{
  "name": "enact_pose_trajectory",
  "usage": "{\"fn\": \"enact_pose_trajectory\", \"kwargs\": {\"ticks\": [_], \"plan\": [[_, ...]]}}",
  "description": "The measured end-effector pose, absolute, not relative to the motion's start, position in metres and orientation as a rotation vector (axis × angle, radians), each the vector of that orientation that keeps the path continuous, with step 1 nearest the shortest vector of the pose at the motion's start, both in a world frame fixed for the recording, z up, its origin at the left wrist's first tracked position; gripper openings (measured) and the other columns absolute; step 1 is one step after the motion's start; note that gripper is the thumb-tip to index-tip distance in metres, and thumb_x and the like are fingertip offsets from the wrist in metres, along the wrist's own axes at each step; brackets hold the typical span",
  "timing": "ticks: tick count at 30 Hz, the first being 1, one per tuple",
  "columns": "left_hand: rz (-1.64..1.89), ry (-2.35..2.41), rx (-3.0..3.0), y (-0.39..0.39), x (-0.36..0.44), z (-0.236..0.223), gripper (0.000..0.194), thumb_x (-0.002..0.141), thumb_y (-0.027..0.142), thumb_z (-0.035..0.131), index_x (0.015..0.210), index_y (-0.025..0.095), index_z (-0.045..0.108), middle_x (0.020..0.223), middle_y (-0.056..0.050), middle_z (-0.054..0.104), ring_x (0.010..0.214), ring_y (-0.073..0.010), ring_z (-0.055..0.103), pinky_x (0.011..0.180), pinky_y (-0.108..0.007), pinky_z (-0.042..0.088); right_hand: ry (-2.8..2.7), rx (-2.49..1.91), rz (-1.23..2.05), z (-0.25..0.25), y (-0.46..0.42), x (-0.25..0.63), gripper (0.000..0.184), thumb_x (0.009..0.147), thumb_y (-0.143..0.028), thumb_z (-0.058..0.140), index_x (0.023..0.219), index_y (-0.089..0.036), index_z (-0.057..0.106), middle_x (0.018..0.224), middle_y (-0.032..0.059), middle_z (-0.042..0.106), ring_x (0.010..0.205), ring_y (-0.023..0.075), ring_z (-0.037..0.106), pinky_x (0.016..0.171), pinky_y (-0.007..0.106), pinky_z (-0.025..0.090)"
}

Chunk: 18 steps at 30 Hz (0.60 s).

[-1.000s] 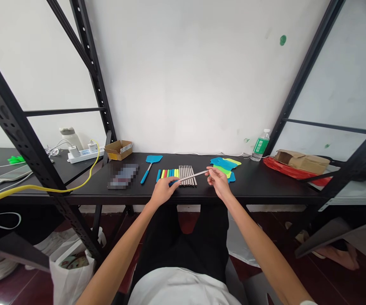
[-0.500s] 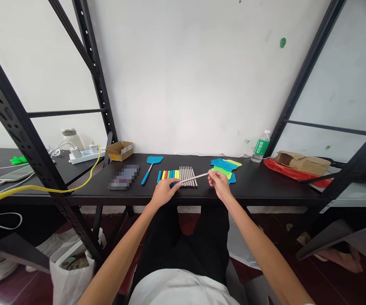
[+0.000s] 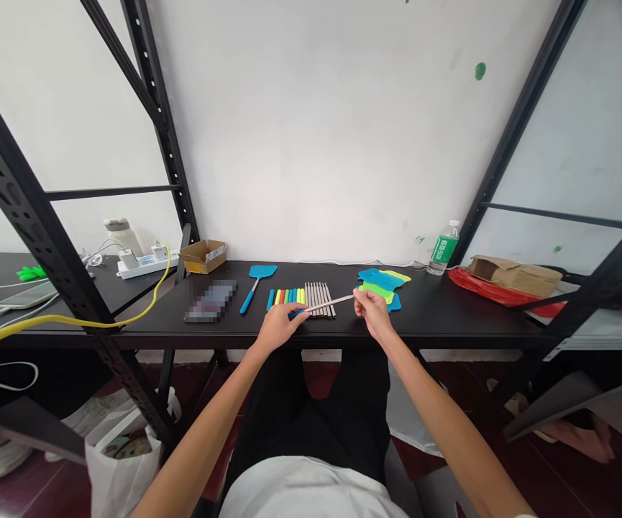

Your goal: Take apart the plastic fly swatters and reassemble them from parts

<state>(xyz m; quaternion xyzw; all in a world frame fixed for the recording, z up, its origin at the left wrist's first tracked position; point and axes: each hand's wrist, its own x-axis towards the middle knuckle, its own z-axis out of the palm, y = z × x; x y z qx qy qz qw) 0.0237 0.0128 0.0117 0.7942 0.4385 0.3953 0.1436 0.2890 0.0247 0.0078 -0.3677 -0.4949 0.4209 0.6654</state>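
Note:
Above the front of the black table, my left hand [image 3: 278, 327] is closed around a blue handle, mostly covered by the fingers. A thin metal rod [image 3: 328, 303] runs from that handle to my right hand [image 3: 372, 311], whose fingertips pinch its far end. Behind and below the rod, several metal rods [image 3: 318, 291] lie side by side. Left of them is a row of blue, yellow, red and green handle sleeves [image 3: 287, 296]. A blue fly swatter [image 3: 262, 271] lies farther left. Blue and yellow-green swatter heads [image 3: 380, 279] are piled beyond my right hand.
A pixelated flat object [image 3: 211, 301] and a small cardboard box [image 3: 203, 256] are on the table's left part. A water bottle [image 3: 444, 249] and a brown paper package [image 3: 514, 276] on red plastic are at the right. Black metal posts [image 3: 46, 216] flank the table; a yellow cable [image 3: 143, 314] crosses the left one.

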Motion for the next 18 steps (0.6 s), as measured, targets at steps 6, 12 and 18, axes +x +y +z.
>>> {"fn": "enact_pose_trajectory", "kwargs": {"ticks": [6,12,18], "plan": [[1.168,1.242,2.263,0.0122,0.0239,0.0137,0.035,0.092,0.049,0.056,0.105,0.023,0.074,0.108,-0.005,0.076,0.100,-0.0256,0.070,0.085,-0.032,0.051,-1.106,-0.793,1.022,0.0069,0.0261,0.2912,0.041,0.073,-0.051,0.079,0.100,-0.021,0.073,0.075,0.0026,0.067,0.056,0.0113,0.053,0.047,0.025,0.037],[1.163,1.259,2.264,0.0117,0.0242,0.0135,0.033,0.091,0.048,0.056,0.104,0.023,0.075,0.107,-0.005,0.077,0.098,-0.0255,0.070,0.084,-0.032,0.051,-1.110,-0.797,0.983,0.0052,0.0275,0.2915,0.036,0.072,-0.051,0.079,0.088,-0.019,0.075,0.076,0.0038,0.067,0.055,0.0106,0.051,0.046,0.025,0.036],[1.146,1.266,2.273,0.0127,0.0236,0.0122,0.035,0.092,0.049,0.055,0.105,0.023,0.075,0.107,-0.006,0.076,0.098,-0.0262,0.070,0.083,-0.033,0.051,-1.118,-0.814,0.927,0.0040,0.0285,0.2905,0.036,0.070,-0.053,0.080,0.078,-0.019,0.072,0.066,0.0016,0.060,0.052,0.0109,0.048,0.045,0.026,0.034]]}}
